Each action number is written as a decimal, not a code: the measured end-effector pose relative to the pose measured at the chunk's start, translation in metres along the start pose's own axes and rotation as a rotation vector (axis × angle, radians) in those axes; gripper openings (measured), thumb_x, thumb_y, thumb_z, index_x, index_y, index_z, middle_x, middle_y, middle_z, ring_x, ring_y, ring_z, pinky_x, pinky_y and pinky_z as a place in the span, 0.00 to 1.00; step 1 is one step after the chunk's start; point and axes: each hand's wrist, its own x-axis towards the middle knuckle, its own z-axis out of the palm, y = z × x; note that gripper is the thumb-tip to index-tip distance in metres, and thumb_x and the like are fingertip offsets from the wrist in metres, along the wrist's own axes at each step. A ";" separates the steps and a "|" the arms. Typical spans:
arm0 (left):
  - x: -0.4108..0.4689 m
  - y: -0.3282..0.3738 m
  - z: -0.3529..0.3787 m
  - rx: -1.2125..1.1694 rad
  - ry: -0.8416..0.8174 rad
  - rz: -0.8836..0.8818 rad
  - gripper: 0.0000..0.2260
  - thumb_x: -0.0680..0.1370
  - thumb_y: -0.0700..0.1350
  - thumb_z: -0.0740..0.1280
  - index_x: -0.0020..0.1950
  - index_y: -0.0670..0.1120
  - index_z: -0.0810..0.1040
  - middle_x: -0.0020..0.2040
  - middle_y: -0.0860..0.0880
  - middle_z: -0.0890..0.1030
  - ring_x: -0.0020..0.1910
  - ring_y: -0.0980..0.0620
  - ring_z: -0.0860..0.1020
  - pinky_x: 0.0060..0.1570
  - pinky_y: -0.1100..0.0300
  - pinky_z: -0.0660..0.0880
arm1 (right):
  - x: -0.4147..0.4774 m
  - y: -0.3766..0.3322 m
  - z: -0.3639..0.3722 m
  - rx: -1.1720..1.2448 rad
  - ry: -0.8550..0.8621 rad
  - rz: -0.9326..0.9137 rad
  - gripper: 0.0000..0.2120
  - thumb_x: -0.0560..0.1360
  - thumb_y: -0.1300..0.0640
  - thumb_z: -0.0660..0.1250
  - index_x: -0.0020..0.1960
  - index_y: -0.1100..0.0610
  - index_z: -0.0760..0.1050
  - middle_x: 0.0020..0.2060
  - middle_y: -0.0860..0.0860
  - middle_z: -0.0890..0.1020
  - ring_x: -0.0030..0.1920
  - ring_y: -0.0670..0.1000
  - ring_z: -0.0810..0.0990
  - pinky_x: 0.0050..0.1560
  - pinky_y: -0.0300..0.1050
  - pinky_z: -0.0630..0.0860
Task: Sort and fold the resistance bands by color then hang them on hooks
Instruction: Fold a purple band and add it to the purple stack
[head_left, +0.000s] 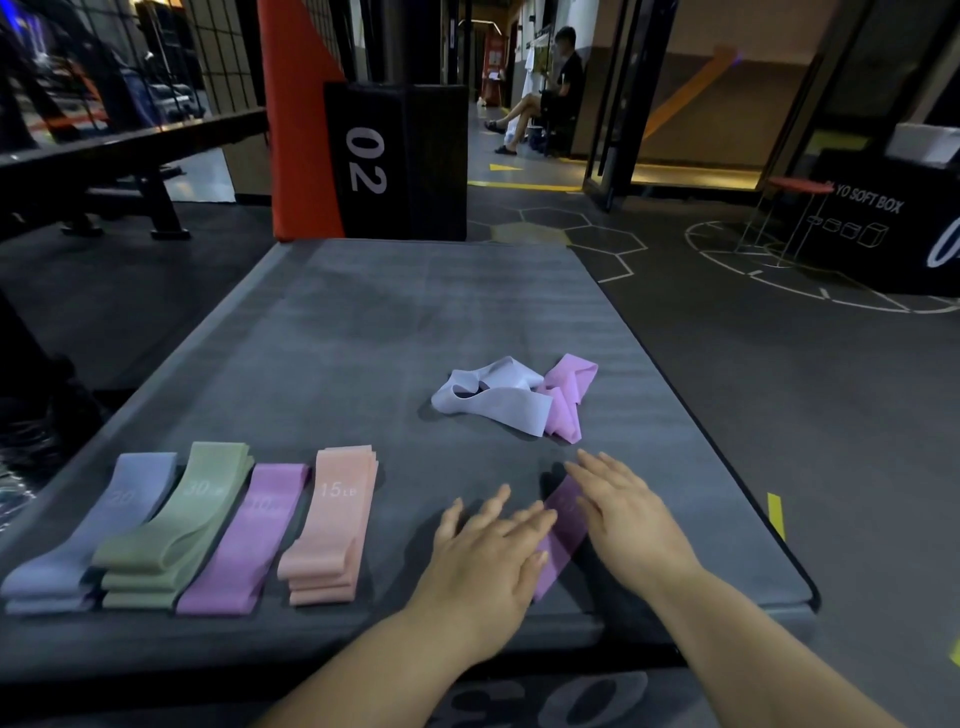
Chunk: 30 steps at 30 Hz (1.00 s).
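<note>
A purple resistance band (563, 525) lies flat on the grey mat (395, 332) between my hands. My left hand (488, 556) presses its near part with straight fingers. My right hand (626, 514) rests flat on its right side. To the left lie folded stacks in a row: blue-grey bands (98, 525), green bands (176, 525), a purple band (249, 540) and peach bands (332, 525). Farther back, a loose pale lilac band (491, 397) is tangled with a loose pink-purple band (566, 400). No hooks are visible.
A black block marked 02 (395, 161) and an orange pad (296, 119) stand behind the mat. A black soft box (883, 228) and a red stool (795, 187) are at the right. A person (550, 88) sits far back. A bench (119, 150) stands at the left.
</note>
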 end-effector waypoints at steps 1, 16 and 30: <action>-0.001 0.000 0.000 0.040 -0.036 0.000 0.35 0.71 0.61 0.31 0.78 0.59 0.51 0.77 0.63 0.53 0.77 0.58 0.41 0.73 0.47 0.38 | 0.000 0.000 0.000 -0.010 -0.032 -0.002 0.22 0.83 0.53 0.52 0.77 0.48 0.58 0.77 0.44 0.56 0.78 0.46 0.50 0.75 0.41 0.49; -0.006 -0.001 0.004 0.167 -0.140 -0.035 0.23 0.84 0.54 0.43 0.79 0.54 0.41 0.78 0.61 0.42 0.77 0.55 0.36 0.72 0.44 0.33 | -0.001 0.001 0.005 -0.125 -0.201 0.015 0.26 0.83 0.45 0.44 0.79 0.49 0.46 0.78 0.44 0.45 0.78 0.46 0.41 0.76 0.46 0.39; -0.004 -0.002 0.004 0.095 -0.124 -0.060 0.24 0.83 0.57 0.42 0.78 0.56 0.42 0.78 0.61 0.45 0.77 0.57 0.40 0.74 0.45 0.35 | -0.002 0.001 0.000 -0.038 -0.158 0.027 0.24 0.84 0.48 0.46 0.78 0.46 0.48 0.78 0.41 0.50 0.78 0.44 0.44 0.76 0.45 0.42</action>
